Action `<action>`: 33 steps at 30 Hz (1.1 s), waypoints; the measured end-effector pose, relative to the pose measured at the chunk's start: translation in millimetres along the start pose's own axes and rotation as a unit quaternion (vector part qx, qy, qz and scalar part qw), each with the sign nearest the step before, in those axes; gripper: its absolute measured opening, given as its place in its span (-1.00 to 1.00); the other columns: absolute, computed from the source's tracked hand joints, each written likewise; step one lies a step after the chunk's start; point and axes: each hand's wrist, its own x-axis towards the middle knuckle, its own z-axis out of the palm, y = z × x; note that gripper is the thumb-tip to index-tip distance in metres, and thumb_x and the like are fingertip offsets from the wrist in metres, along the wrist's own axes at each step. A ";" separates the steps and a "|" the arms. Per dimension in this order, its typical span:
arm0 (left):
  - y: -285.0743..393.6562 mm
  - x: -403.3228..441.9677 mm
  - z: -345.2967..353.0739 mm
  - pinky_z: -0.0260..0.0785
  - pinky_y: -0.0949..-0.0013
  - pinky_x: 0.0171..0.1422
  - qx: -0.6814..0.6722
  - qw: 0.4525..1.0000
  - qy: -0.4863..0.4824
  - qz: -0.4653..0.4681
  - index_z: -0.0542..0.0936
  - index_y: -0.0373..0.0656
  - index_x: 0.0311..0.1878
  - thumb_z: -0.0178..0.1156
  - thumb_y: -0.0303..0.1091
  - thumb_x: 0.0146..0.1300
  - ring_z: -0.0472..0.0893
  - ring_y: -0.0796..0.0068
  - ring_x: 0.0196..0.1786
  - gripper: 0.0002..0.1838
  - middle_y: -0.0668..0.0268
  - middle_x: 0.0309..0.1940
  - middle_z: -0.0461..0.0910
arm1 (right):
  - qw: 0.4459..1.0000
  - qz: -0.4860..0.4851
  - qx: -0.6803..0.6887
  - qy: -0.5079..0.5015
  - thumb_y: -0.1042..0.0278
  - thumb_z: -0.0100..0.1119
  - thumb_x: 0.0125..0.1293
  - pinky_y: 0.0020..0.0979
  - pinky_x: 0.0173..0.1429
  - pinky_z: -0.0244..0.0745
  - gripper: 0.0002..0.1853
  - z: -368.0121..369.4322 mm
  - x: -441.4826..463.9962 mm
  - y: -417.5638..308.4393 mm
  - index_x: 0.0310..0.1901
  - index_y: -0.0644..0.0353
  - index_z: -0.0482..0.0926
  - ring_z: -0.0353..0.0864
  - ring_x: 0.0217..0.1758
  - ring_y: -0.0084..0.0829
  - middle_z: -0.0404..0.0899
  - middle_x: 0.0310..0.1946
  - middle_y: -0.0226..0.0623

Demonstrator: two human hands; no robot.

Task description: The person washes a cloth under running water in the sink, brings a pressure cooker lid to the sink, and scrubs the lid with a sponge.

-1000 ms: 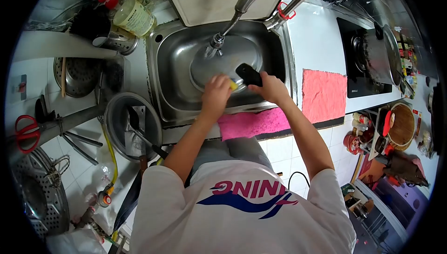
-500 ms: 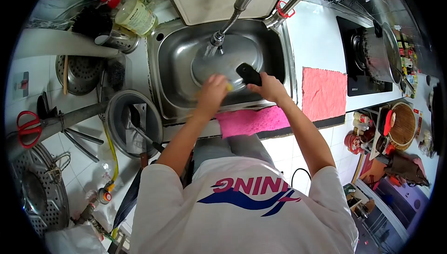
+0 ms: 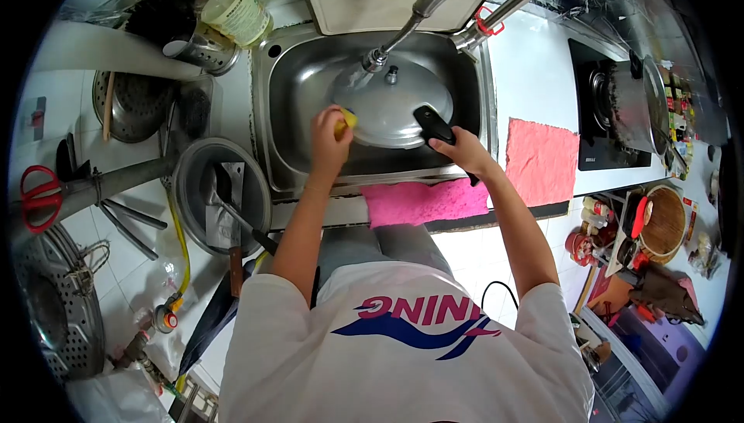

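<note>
A round metal lid (image 3: 387, 109) with a small valve on top, which looks like a pressure cooker lid, is in the steel sink (image 3: 298, 144). My right hand (image 3: 463, 150) is closed around its black handle (image 3: 434, 123) at the lid's right side. A yellow sponge (image 3: 346, 121) is pinched in my left hand (image 3: 329, 138), by the lid's left edge. I cannot tell whether the sponge touches the lid. Above the lid's far left part hangs the faucet head (image 3: 374, 60), with what looks like water coming from it.
A pink cloth (image 3: 422, 202) lies over the sink's front edge, and a coral cloth (image 3: 542, 161) on the counter to the right. Farther right, a pot (image 3: 632, 98) stands on the stove (image 3: 593, 140). At my left is a grey bucket (image 3: 260, 225) with utensils inside.
My left hand has moved left with the sponge, from over the lid to its edge. My right hand and the lid have shifted slightly right. The camera view has shifted a little too.
</note>
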 end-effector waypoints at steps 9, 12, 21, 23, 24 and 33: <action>66.1 -23.6 34.2 0.25 0.12 0.17 0.029 0.997 0.048 0.062 0.44 -0.24 -0.26 0.22 -0.55 -0.07 0.41 0.03 0.07 -0.75 0.12 -0.04 0.44 | 0.997 0.041 0.059 0.010 -0.14 0.23 0.15 -0.31 -0.21 0.40 -0.39 5.2 -12.9 11.9 -0.27 0.46 0.50 0.52 -0.34 -0.36 0.53 -0.46 -0.09; 57.9 -22.1 35.6 0.27 0.12 0.16 0.072 0.988 0.000 0.133 0.46 -0.25 -0.26 0.20 -0.53 -0.04 0.41 0.03 0.08 -0.78 0.12 -0.02 0.43 | 0.996 0.057 0.064 0.005 -0.13 0.22 0.16 -0.31 -0.22 0.40 -0.39 3.7 -15.5 9.6 -0.29 0.47 0.50 0.51 -0.36 -0.35 0.53 -0.47 -0.09; 65.4 -22.6 38.6 0.28 0.10 0.16 0.084 0.994 0.044 0.059 0.46 -0.30 -0.22 0.11 -0.53 0.09 0.42 0.01 0.11 -0.83 0.09 0.04 0.41 | 0.997 0.051 0.065 0.000 -0.12 0.21 0.17 -0.32 -0.23 0.40 -0.41 3.0 -13.6 14.4 -0.29 0.46 0.50 0.49 -0.37 -0.36 0.51 -0.48 -0.13; 64.9 -24.7 43.0 0.28 0.11 0.15 0.084 0.991 0.057 0.092 0.45 -0.28 -0.25 0.11 -0.51 0.11 0.42 0.00 0.13 -0.87 0.07 0.00 0.44 | 0.997 0.042 0.069 0.001 -0.12 0.22 0.17 -0.33 -0.23 0.40 -0.40 5.7 -20.4 11.1 -0.28 0.46 0.50 0.49 -0.37 -0.38 0.51 -0.48 -0.14; 51.2 -18.1 44.5 0.28 0.11 0.15 0.084 0.990 0.062 0.094 0.45 -0.28 -0.25 0.11 -0.51 0.11 0.42 0.00 0.13 -0.87 0.07 0.00 0.44 | 0.997 0.030 0.074 0.009 -0.12 0.22 0.17 -0.33 -0.23 0.40 -0.40 3.8 -19.2 7.7 -0.28 0.46 0.50 0.48 -0.37 -0.39 0.51 -0.48 -0.15; -41.6 41.8 56.1 0.23 0.13 0.25 -0.064 0.962 0.078 -0.254 0.42 -0.34 0.01 -0.05 -0.34 0.35 0.40 -0.04 0.18 -0.71 -0.09 0.11 0.41 | 0.997 0.050 0.056 -0.002 -0.12 0.18 0.23 -0.48 -0.41 0.27 -0.48 6.9 -17.8 22.4 -0.26 0.32 0.46 0.32 -0.49 -0.60 0.36 -0.58 -0.43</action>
